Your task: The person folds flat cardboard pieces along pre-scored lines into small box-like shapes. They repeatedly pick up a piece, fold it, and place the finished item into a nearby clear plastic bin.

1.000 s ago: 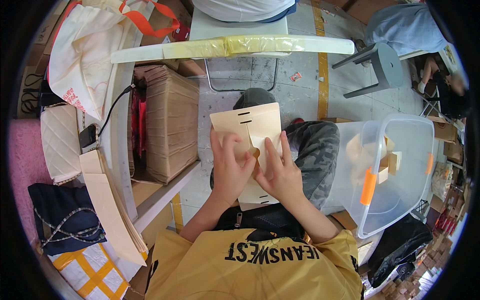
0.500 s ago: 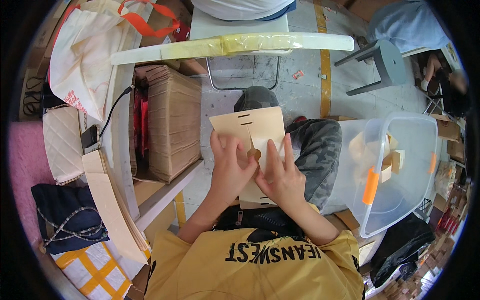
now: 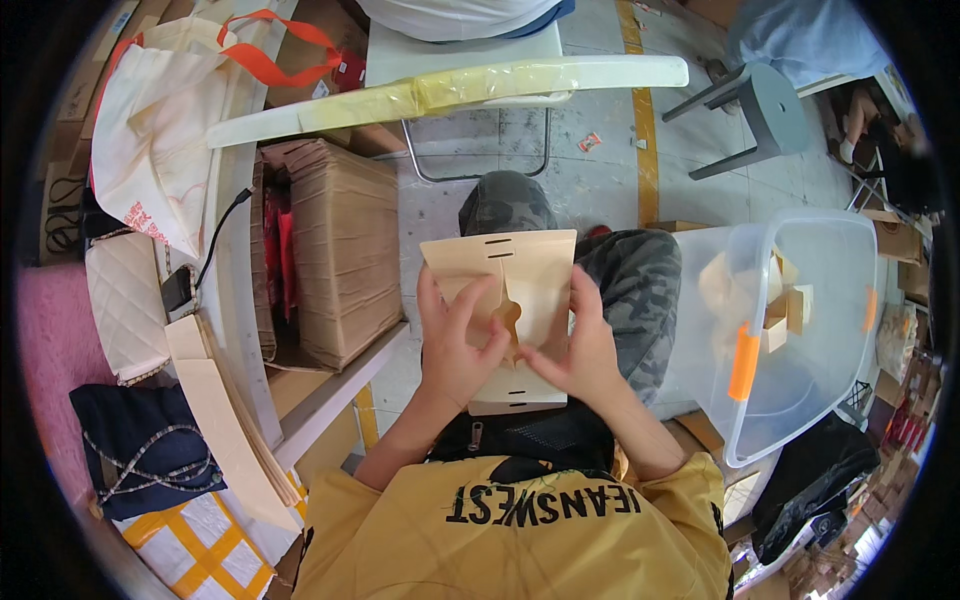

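Observation:
A cream cardboard piece [image 3: 540, 270], partly folded, is held between my hands above my lap. Dark slots run near its far and near edges, and a split with a rounded cutout opens in its middle. My left hand [image 3: 448, 345] grips its left side, fingers behind the edge, thumb and forefinger by the cutout. On the right side, my right hand [image 3: 582, 352] has its fingers along the edge and its thumb low on the inner face. Several flat cream cardboard sheets [image 3: 222, 415] lie stacked to my left.
At right stands a clear plastic bin [image 3: 735, 430] with orange latches, holding small folded cardboard pieces [image 3: 775, 325]. A large brown carton [image 3: 345, 250] is at left, beneath a taped white bar [image 3: 450, 92]. Bags [image 3: 125, 300] crowd the left side; a grey stool [image 3: 775, 110] stands far right.
My right fingers have moved from the inner face of the cardboard to its right edge. Its sides are now bent up more evenly, and the middle split shows wider.

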`<action>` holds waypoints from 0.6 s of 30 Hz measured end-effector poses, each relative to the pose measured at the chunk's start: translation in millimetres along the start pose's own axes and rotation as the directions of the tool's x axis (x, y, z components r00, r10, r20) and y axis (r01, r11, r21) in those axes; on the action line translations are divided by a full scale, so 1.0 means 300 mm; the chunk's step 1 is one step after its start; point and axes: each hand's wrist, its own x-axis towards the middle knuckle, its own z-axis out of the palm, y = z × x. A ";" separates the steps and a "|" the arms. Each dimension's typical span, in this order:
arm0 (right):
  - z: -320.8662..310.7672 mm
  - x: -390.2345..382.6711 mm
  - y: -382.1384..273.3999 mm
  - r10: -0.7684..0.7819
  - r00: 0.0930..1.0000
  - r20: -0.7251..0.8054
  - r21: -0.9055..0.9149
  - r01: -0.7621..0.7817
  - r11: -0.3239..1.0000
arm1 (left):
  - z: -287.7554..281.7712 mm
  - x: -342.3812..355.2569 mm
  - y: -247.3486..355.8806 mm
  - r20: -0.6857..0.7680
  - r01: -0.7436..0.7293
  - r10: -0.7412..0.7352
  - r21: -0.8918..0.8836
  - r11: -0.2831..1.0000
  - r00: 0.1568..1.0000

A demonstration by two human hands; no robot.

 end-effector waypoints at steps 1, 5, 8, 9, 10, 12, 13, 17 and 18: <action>0.016 0.008 0.028 0.054 0.996 -0.066 0.277 -0.033 0.960 | 0.006 -0.001 -0.005 -0.007 -0.020 0.020 -0.006 1.000 1.000; -0.033 0.098 0.112 0.144 0.969 0.201 0.728 -0.246 0.640 | 0.035 -0.010 -0.042 0.008 -0.076 0.077 -0.028 0.997 0.997; -0.056 0.160 0.156 0.223 0.907 0.358 0.617 -0.408 0.673 | 0.061 -0.002 -0.072 -0.028 -0.089 0.088 -0.028 0.996 0.996; -0.053 0.170 0.173 0.255 0.876 0.409 0.596 -0.468 0.652 | 0.079 -0.004 -0.105 -0.037 -0.071 0.069 -0.073 0.995 0.997; -0.049 0.173 0.182 0.229 0.890 0.394 0.589 -0.436 0.680 | 0.097 -0.007 -0.139 -0.047 -0.052 0.047 -0.115 0.992 0.998; -0.040 0.173 0.190 0.285 0.890 0.357 0.596 -0.451 0.664 | 0.101 0.009 -0.165 -0.014 -0.078 0.076 -0.179 0.981 0.997; -0.033 0.172 0.195 0.313 0.887 0.338 0.598 -0.460 0.656 | 0.095 0.028 -0.166 0.025 -0.121 0.128 -0.205 0.971 0.991; 0.011 0.157 0.219 0.354 0.925 0.137 0.467 -0.375 0.800 | 0.081 0.059 -0.094 0.100 -0.069 0.075 -0.064 0.996 0.992; 0.005 0.164 0.198 0.351 0.931 0.097 0.414 -0.358 0.837 | 0.081 0.062 -0.079 0.107 -0.057 0.056 0.003 0.998 0.993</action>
